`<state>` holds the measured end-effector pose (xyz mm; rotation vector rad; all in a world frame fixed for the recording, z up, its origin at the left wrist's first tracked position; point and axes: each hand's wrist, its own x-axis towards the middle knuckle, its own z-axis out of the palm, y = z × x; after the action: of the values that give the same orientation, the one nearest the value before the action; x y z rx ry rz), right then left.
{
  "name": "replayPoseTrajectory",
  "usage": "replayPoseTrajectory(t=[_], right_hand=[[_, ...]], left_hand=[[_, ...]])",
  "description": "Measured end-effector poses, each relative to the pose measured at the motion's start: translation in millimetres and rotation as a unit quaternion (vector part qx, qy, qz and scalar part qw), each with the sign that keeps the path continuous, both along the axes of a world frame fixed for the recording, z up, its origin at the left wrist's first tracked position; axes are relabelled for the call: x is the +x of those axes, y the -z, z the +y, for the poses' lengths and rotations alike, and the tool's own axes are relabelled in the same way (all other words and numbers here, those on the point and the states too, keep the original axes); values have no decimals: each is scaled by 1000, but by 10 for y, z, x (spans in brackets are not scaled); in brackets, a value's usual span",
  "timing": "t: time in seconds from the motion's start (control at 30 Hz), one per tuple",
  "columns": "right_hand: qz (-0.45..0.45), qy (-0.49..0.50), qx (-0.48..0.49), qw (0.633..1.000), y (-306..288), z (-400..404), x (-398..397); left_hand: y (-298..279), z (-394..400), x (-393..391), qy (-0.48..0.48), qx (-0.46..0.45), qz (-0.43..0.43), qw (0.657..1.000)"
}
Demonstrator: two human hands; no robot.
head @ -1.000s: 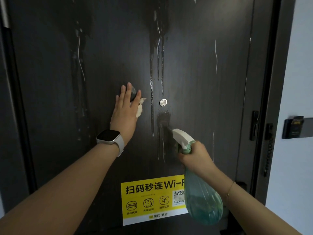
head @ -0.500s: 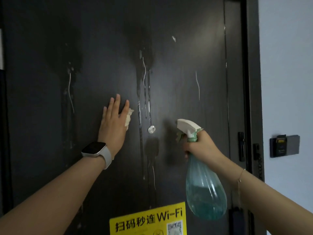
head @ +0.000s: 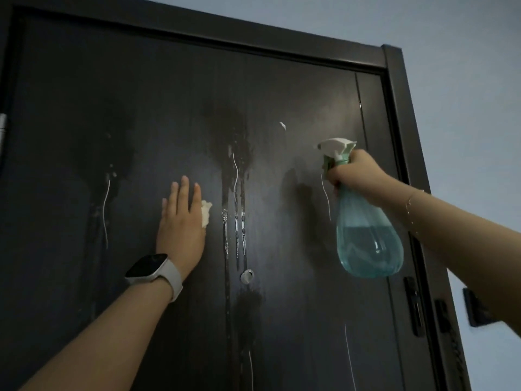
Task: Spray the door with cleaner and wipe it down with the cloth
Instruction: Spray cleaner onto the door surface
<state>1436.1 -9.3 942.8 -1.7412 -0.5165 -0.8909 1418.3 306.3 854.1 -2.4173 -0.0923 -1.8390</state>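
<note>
The dark door (head: pixel 174 108) fills the view, with wet patches and runs of cleaner down its middle. My left hand (head: pixel 180 221) lies flat on the door with straight fingers, pressing a small white cloth (head: pixel 206 213) that shows only at the thumb side. My right hand (head: pixel 352 173) grips the neck of a teal spray bottle (head: pixel 366 235), a finger on the trigger. The white nozzle (head: pixel 335 144) points left at the door's upper right part. The bottle is partly filled with liquid.
A round peephole (head: pixel 247 276) sits below the drips. The dark door frame (head: pixel 400 108) runs down the right side, with a black handle and lock (head: pixel 413 306) lower right. Pale wall (head: pixel 465 80) lies beyond, carrying a dark wall holder (head: pixel 476 309).
My view has tilted upward, so the yellow Wi-Fi sticker has dropped out of sight. The spray bottle has risen toward the door's upper right. My left hand has stayed pressed on the cloth.
</note>
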Motion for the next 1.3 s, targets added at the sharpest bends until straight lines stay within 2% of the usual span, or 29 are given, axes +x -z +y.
replayPoseTrajectory(t=[0.17, 0.37, 0.8, 1.0, 1.1, 1.3], right_hand=[[12, 11, -2, 1000, -108, -116, 35], [21, -44, 8, 999, -75, -153, -46], [68, -15, 7, 998, 259, -254, -6], [79, -20, 1, 997, 605, -407, -55], [92, -17, -5, 996, 885, -463, -24], [135, 13, -15, 991, 1681, -517, 157]], left_hand=[[11, 40, 39, -7, 11, -2, 1000], [31, 50, 57, 0, 12, -3, 1000], [38, 70, 50, 11, 20, -3, 1000], [146, 10, -39, 3, 19, 5, 1000], [370, -2, -57, 1, 42, 6, 999], [888, 24, -91, 21, 14, 38, 999]])
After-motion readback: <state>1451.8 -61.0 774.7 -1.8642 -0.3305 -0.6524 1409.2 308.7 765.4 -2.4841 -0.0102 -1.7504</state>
